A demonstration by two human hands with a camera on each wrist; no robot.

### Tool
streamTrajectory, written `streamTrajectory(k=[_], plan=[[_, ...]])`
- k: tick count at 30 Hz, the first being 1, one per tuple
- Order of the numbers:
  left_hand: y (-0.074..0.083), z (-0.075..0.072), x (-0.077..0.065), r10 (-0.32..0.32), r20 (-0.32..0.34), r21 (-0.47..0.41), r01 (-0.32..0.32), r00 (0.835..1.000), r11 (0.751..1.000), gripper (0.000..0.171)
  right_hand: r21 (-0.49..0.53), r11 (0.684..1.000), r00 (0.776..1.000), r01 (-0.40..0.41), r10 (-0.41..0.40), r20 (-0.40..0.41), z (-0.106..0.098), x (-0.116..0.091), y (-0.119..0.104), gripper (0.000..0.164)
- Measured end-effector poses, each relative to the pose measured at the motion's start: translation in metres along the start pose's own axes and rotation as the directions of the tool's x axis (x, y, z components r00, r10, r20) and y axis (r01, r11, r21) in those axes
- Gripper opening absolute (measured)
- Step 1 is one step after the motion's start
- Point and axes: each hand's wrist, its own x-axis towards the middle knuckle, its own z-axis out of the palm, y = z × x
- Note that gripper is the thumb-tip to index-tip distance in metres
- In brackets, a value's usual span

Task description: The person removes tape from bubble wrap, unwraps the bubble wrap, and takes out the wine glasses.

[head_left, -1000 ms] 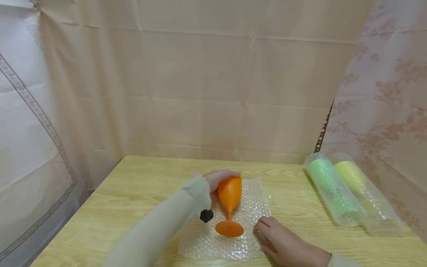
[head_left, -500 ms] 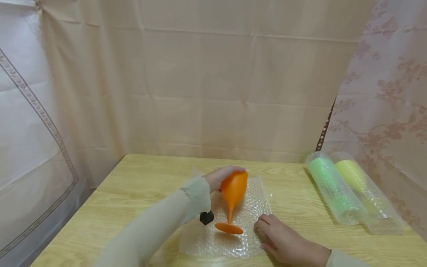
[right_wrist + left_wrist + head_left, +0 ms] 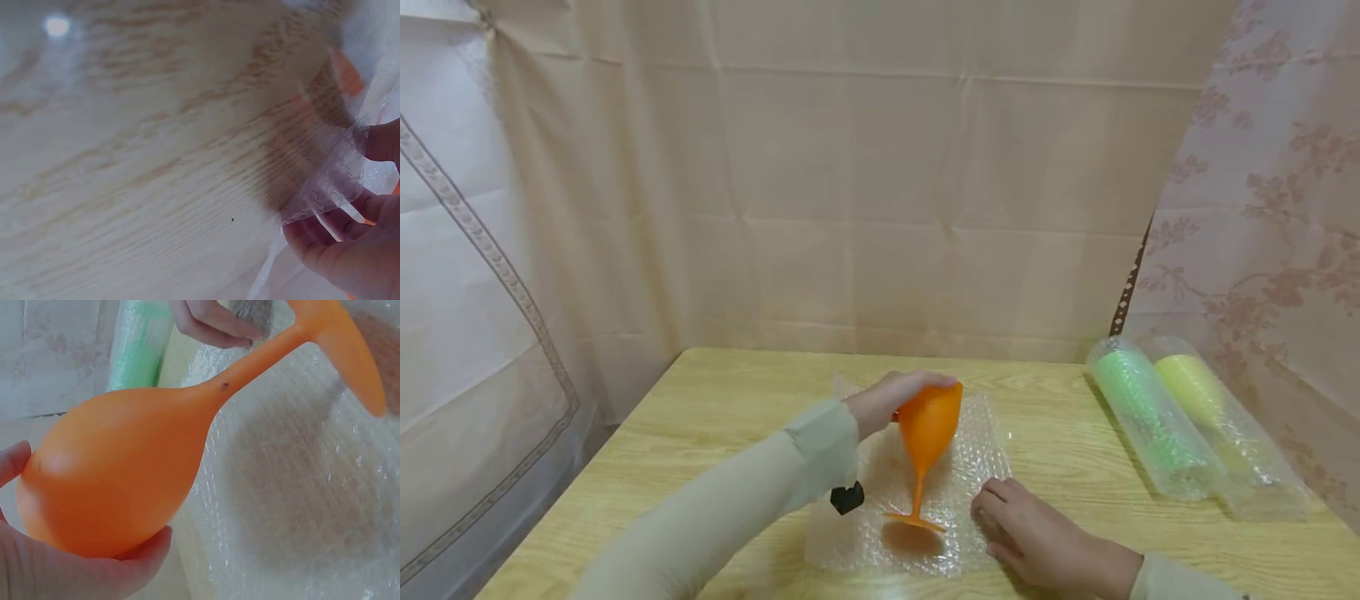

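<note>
My left hand (image 3: 898, 400) grips an orange goblet (image 3: 928, 429) by its bowl, thumb and fingers on opposite sides in the left wrist view. The goblet tilts slightly, its bowl uppermost and its foot (image 3: 915, 522) just above a sheet of bubble wrap (image 3: 880, 546), over a shadow. The bowl's mouth is hidden from the head camera. At the sheet's right edge, my right hand (image 3: 1037, 533) has curled fingers; the right wrist view has the wrap's edge (image 3: 325, 187) pinched between thumb and fingers (image 3: 306, 240).
Two wrapped bundles lie side by side at the table's right, one green (image 3: 1150, 425) and one yellow (image 3: 1213, 417). The wooden table (image 3: 752, 400) carries everything. Beige cloth (image 3: 850, 208) hangs behind it, with patterned cloth (image 3: 1285, 250) on the right.
My left hand has raised the goblet off the bubble wrap and turned it more upright, moving slightly right and away. The right hand has stayed at the wrap's edge.
</note>
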Motion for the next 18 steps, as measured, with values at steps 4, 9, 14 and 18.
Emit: streamTrajectory(k=[4, 9, 14, 18], plan=[[0.001, 0.0, -0.009, 0.029, -0.018, 0.015, -0.029, 0.999, 0.999, 0.047, 0.026, 0.999, 0.999, -0.031, 0.029, 0.041, -0.001, 0.0, 0.0, 0.034], [-0.002, 0.0, -0.019, 0.062, -0.044, 0.037, -0.061, 0.997, 0.997, 0.042, 0.039, 0.998, 0.998, -0.048, 0.046, 0.052, -0.001, 0.0, 0.0, 0.033], [-0.004, -0.002, -0.029, 0.088, -0.074, 0.045, -0.085, 0.993, 0.995, 0.041, 0.051, 0.998, 0.998, -0.041, 0.039, 0.043, -0.002, -0.001, -0.001, 0.033], [-0.005, -0.004, -0.04, 0.091, -0.094, 0.025, -0.089, 0.991, 0.996, 0.055, 0.062, 0.997, 0.998, -0.048, 0.045, 0.052, -0.003, -0.002, 0.0, 0.033]])
